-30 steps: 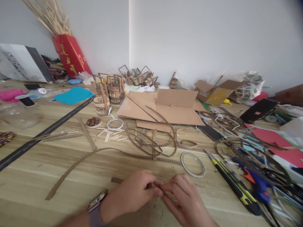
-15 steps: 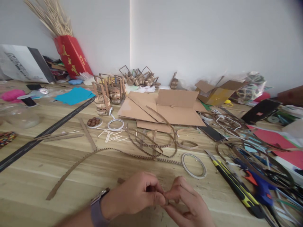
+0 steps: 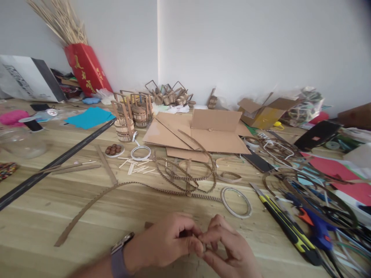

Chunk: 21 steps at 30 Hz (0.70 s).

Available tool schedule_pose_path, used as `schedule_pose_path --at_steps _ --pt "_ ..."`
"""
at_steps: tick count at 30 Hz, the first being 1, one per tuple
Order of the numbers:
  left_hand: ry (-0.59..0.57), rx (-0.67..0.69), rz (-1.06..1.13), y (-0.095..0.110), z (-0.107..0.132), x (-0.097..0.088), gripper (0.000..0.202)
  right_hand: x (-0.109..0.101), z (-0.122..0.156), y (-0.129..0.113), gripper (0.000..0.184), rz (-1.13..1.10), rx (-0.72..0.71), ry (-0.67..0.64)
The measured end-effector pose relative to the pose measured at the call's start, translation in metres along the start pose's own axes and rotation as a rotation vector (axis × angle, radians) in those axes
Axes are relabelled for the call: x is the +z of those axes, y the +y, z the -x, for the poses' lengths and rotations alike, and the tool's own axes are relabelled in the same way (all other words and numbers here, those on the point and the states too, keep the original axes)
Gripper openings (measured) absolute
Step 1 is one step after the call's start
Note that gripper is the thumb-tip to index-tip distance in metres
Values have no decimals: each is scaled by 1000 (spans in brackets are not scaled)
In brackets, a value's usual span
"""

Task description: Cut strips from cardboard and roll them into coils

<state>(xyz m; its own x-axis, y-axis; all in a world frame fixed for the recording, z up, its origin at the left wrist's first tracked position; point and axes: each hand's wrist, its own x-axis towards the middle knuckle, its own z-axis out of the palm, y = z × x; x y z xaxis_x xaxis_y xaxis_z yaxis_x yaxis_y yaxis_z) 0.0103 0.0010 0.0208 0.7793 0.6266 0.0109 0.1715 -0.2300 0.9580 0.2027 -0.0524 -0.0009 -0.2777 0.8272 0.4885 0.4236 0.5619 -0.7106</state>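
Low in the front of the view, my left hand (image 3: 171, 239) and my right hand (image 3: 227, 247) meet fingertip to fingertip. Both pinch a small brown piece (image 3: 204, 247), perhaps a bit of cardboard strip; the fingers cover most of it. A watch is on my left wrist. Behind that hand pokes out a short brown end (image 3: 148, 224); whether it joins the pinched piece I cannot tell. Beyond the hands runs a long corrugated cardboard strip (image 3: 95, 199), looped in the middle. A roll of double-sided tape (image 3: 237, 203) lies past my right hand.
On the right lie a yellow-black utility knife (image 3: 285, 224) and a blue glue gun (image 3: 319, 231). Small sticks (image 3: 137, 168), a plate of brown balls (image 3: 114, 150) and little stick baskets (image 3: 124, 125) are farther back, left of the cardboard sheets (image 3: 174, 131).
The fingers of my right hand have shifted slightly at the pinched piece. Both hands stay together in nearly the same place, and the view has moved a little.
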Motion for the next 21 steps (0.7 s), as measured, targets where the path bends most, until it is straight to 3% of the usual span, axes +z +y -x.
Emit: schedule_pose_path --at_steps 4,11,16,21 --pt "55 9 -107 -3 0 2 59 1 1 1 12 143 -66 -8" --pt "137 -164 -215 -5 -1 9 22 6 2 5 8 434 -177 -45" --pt "60 -163 -142 -4 -1 3 14 3 0 5 9 430 -204 -60" --pt "-33 -97 -75 -1 -2 -5 21 1 2 5 11 349 -108 -56"
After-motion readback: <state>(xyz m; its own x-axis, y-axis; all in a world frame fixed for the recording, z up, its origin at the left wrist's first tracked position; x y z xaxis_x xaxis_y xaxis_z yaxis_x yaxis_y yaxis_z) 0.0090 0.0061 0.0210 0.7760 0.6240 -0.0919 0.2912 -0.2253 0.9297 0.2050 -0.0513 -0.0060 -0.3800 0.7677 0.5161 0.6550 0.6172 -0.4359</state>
